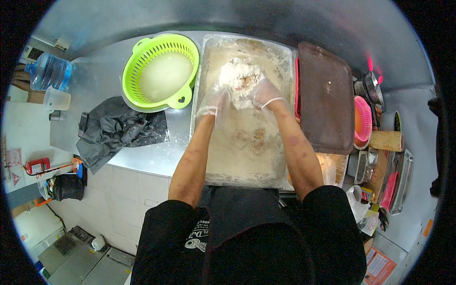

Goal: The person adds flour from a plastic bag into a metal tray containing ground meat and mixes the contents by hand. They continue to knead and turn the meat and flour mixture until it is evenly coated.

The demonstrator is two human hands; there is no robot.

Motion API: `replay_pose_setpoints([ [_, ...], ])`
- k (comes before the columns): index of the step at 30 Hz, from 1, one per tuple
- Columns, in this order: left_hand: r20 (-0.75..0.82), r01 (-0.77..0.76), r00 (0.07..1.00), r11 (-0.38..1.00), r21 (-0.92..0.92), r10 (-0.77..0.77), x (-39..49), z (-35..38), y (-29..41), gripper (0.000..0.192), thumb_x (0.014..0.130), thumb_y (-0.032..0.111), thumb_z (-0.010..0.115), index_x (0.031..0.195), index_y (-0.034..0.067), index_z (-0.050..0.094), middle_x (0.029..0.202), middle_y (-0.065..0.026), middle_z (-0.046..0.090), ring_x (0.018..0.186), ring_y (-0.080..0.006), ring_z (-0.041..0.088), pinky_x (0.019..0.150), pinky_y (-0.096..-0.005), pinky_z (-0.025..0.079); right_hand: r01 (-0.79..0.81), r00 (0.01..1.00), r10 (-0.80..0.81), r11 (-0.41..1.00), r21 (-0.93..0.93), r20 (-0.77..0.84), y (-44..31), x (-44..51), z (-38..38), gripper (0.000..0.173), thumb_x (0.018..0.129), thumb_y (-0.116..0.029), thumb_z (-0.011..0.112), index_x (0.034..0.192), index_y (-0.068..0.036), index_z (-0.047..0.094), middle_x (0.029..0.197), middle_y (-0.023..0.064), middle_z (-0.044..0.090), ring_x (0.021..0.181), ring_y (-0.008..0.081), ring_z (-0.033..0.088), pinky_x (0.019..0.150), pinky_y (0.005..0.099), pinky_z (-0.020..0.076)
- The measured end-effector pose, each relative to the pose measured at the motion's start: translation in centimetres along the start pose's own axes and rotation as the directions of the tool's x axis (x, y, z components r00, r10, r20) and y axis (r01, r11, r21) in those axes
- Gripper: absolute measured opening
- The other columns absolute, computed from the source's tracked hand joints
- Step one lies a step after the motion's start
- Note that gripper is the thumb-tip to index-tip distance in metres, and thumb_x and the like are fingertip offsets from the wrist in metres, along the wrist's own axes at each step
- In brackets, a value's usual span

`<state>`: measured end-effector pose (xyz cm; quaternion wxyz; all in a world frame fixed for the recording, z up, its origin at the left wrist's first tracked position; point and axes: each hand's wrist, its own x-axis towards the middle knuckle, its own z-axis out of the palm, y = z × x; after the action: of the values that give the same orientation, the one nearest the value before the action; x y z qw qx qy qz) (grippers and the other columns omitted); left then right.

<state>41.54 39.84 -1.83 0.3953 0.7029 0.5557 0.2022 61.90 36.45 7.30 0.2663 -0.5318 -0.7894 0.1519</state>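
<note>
A large metal tray (245, 167) in front of me holds pale flour, with a heaped mound of flour (237, 73) near its far side. Brownish, lumpy pieces (245, 81) show partly coated in the mound. My left hand (214, 101), in a clear plastic glove, lies at the mound's left edge; its fingertips are blurred and partly hidden. My right hand (266, 93), gloved alike, reaches into the mound from the right, its fingers hidden in flour. Whether either hand grips a piece cannot be told. Nearer me, brownish crumbs (259, 140) lie on the flour.
A green colander (178, 103) with cloudy liquid sits in a metal bowl left of the tray. A black plastic bag (117, 123) lies on the steel counter. A brown tray (326, 96) adjoins on the right, with a pink basket (363, 119) and metal pans (402, 181) beyond.
</note>
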Motion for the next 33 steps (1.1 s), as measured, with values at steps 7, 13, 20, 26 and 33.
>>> replay_pose_setpoints([
  [7, 0.365, -0.368, 0.918, 0.685, 0.629, 0.157, -1.0, -3.5, 1.6, 0.033, 0.089, 0.016, 0.058, 0.117, 0.002, 0.067, 0.113, -0.0247, 0.071, 0.103, -0.0405, 0.070, 0.089, -0.0519, 0.055, -0.716, 0.697, 0.702, 0.692, 0.090, 0.148, -7.1, -4.3, -4.4, 0.126, 0.079, -0.035, 0.088, 0.158, 0.012, 0.003, 0.151, 0.0311, 0.048, 0.134, 0.0381, 0.055, 0.115, 0.0391, 0.0426],
  [13, 0.366, -0.039, 0.904, 0.807, 0.589, -0.223, -11.9, -0.7, 0.1, 0.061, 0.094, 0.010, 0.053, 0.152, -0.004, 0.039, 0.150, -0.0321, 0.047, 0.136, -0.0474, 0.049, 0.114, -0.0480, 0.042, -0.816, 0.462, 0.835, 0.532, -0.227, 0.298, -10.0, -14.1, 1.2, 0.134, 0.074, -0.053, 0.085, 0.161, 0.005, 0.002, 0.153, 0.0328, 0.043, 0.133, 0.0434, 0.054, 0.112, 0.0418, 0.0449],
  [20, 0.167, -0.146, 0.975, 0.989, -0.005, 0.145, -13.0, 1.0, 1.9, 0.073, 0.086, 0.002, 0.065, 0.152, -0.005, 0.035, 0.132, -0.0287, 0.063, 0.123, -0.0401, 0.063, 0.104, -0.0426, 0.050, -0.686, 0.686, 0.651, 0.432, 0.586, 0.324, -8.0, -12.4, 6.6, 0.122, 0.065, -0.026, 0.097, 0.156, 0.006, 0.020, 0.146, 0.0239, 0.054, 0.126, 0.0296, 0.060, 0.105, 0.0368, 0.0504],
  [26, 0.053, -0.120, 0.989, 0.949, -0.292, 0.141, -8.5, -3.2, 5.4, 0.069, 0.081, 0.007, 0.075, 0.145, -0.003, 0.050, 0.142, -0.0248, 0.059, 0.131, -0.0355, 0.059, 0.108, -0.0401, 0.048, -0.343, 0.816, 0.573, 0.370, 0.863, 0.079, -7.9, -8.6, -0.4, 0.126, 0.067, -0.017, 0.097, 0.157, 0.008, 0.013, 0.147, 0.0196, 0.054, 0.128, 0.0252, 0.058, 0.112, 0.0370, 0.0445],
  [33, -0.305, 0.028, 0.952, 0.995, 0.096, 0.002, -6.8, -0.8, 5.4, 0.067, 0.089, 0.021, 0.071, 0.148, -0.002, 0.048, 0.145, -0.0286, 0.055, 0.129, -0.0410, 0.059, 0.108, -0.0419, 0.048, -0.608, 0.789, 0.614, 0.787, -0.103, 0.036, -1.9, -3.8, -0.8, 0.132, 0.072, -0.039, 0.091, 0.162, 0.004, 0.004, 0.149, 0.0335, 0.048, 0.137, 0.0456, 0.051, 0.118, 0.0434, 0.0391],
])
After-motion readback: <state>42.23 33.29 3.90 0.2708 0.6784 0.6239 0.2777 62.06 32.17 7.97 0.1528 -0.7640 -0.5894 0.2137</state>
